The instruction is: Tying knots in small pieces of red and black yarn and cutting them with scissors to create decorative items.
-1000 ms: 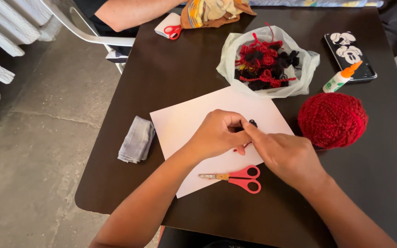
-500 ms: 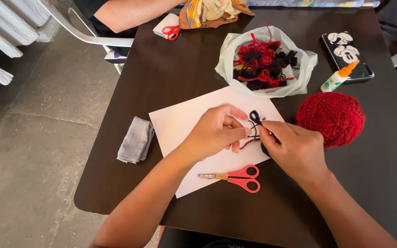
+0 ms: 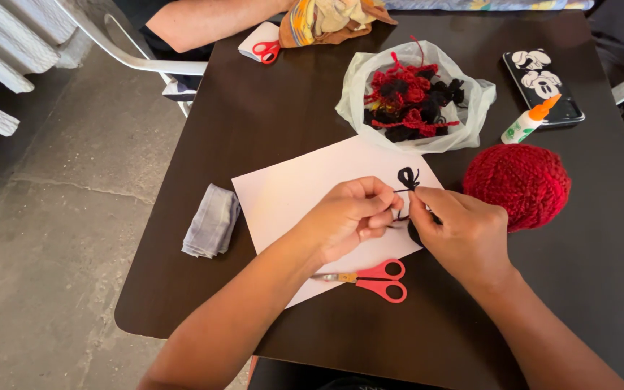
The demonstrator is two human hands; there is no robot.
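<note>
Yarn (image 3: 406, 178): thin black strand, looped into a bow
Hands: left (image 3: 347, 217) and right (image 3: 461, 231) pinch its ends over smooth white paper (image 3: 290, 195); fuzzy red ball (image 3: 517, 185) beside

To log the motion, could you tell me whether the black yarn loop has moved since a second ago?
Yes. The black yarn loop, hidden then by the hands, now sits higher on the paper, toward the bag.

lying on the dark table (image 3: 269, 130): red-handled scissors (image 3: 370, 277), folded grey cloth (image 3: 212, 220), red yarn ball (image 3: 516, 185), plastic bag of red and black yarn scraps (image 3: 414, 95), glue bottle (image 3: 531, 121), phone (image 3: 542, 85).
</note>
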